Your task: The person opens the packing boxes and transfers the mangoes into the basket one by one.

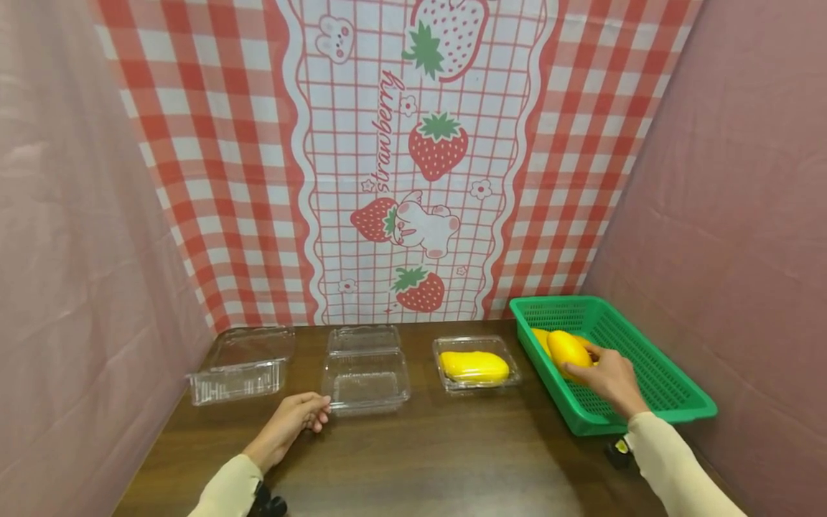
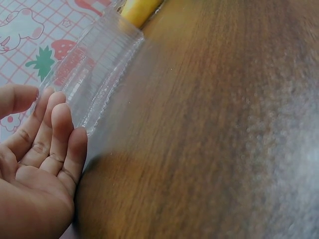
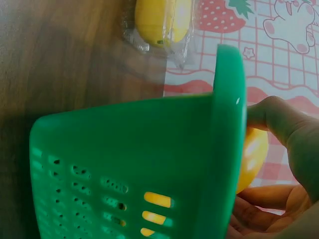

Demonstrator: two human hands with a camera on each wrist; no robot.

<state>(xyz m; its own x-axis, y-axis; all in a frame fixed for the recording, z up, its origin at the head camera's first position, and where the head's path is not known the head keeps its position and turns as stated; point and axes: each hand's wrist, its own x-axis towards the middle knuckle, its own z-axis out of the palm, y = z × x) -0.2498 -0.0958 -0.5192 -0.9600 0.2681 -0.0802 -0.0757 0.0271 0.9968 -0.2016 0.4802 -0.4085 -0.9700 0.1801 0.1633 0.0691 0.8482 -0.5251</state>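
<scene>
My right hand [image 1: 610,377] grips a yellow mango [image 1: 568,352] over the left side of the green basket [image 1: 672,373]. In the right wrist view, the basket's wall [image 3: 124,134] hides much of that mango. More yellow fruit [image 1: 540,337] shows just behind it in the basket. My left hand [image 1: 293,424] pinches the front left corner of an opened clear plastic clamshell box [image 1: 365,388] between thumb and forefinger. From the left wrist, the other fingers [image 2: 62,124] appear loosely bent beside the box's side.
Right of the opened box stands a clear box [image 1: 510,373] with a yellow mango [image 1: 474,366] inside. Another clear clamshell [image 1: 239,380] lies at the far left with its lid up. A checked strawberry cloth [image 1: 439,151] hangs behind the brown table [image 1: 413,459]; pink cloth [image 1: 730,179] flanks both sides.
</scene>
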